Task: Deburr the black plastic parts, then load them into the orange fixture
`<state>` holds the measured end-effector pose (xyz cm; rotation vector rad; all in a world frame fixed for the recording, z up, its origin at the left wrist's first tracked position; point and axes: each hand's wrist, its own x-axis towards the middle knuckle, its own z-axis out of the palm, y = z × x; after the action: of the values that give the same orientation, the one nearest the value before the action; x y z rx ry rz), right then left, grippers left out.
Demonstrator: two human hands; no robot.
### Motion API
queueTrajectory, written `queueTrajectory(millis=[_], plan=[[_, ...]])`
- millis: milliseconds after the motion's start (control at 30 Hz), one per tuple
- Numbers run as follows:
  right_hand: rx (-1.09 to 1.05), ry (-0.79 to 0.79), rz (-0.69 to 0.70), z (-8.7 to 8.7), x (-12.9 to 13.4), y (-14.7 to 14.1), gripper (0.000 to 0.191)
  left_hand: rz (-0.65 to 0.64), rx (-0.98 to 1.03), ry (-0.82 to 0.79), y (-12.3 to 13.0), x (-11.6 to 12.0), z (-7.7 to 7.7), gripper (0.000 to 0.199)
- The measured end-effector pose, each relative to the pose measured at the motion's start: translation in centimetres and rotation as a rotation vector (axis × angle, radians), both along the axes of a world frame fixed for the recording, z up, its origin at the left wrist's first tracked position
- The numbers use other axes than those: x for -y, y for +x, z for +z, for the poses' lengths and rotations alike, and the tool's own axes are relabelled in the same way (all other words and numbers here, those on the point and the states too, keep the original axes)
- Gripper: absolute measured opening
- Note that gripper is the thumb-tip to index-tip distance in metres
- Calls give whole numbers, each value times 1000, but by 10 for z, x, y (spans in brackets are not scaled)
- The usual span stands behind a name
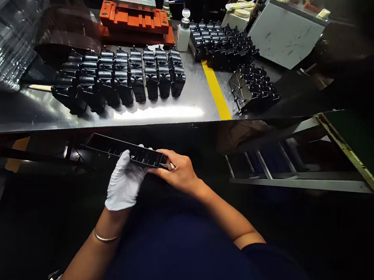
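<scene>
A long black plastic part (109, 145) with thin ribs along one edge is held in front of my body, below the bench edge. My left hand (124, 184), in a white glove, is closed round its middle from beneath, thumb on the near side. At the part's right end is my bare right hand (180, 170), with thumb and fingers closed on that end. A small pale thing (171, 166) shows between those fingers; I cannot make out what it is.
Rows of black plastic parts (127, 74) stand on the metal bench (190, 89), with more parts (225, 44) beyond a yellow tape strip (216, 91). Behind are an orange fixture (134, 19), a white bottle (183, 32) and a grey box (286, 31). Clear plastic (11, 34) is stacked left.
</scene>
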<state>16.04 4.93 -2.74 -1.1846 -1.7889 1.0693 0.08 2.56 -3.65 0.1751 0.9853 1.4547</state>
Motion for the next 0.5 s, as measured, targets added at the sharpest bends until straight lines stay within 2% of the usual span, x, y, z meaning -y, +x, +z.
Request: queueTrajectory(millis=[67, 133, 300, 433, 500], plan=[[60, -22, -99, -1, 3, -6, 46, 135, 30, -6, 9, -10, 7, 4], [67, -83, -170, -2, 7, -7, 38, 251, -48, 52, 16, -14, 12, 6], [-135, -192, -118, -6, 17, -7, 24, 432, -323, 199, 28, -6, 22, 23], [-210, -192, -163, -8, 23, -17, 24, 521, -425, 257, 33, -1, 23, 39], [-203, -184, -198, -12, 23, -21, 24, 521, -468, 276, 33, 0, 23, 44]])
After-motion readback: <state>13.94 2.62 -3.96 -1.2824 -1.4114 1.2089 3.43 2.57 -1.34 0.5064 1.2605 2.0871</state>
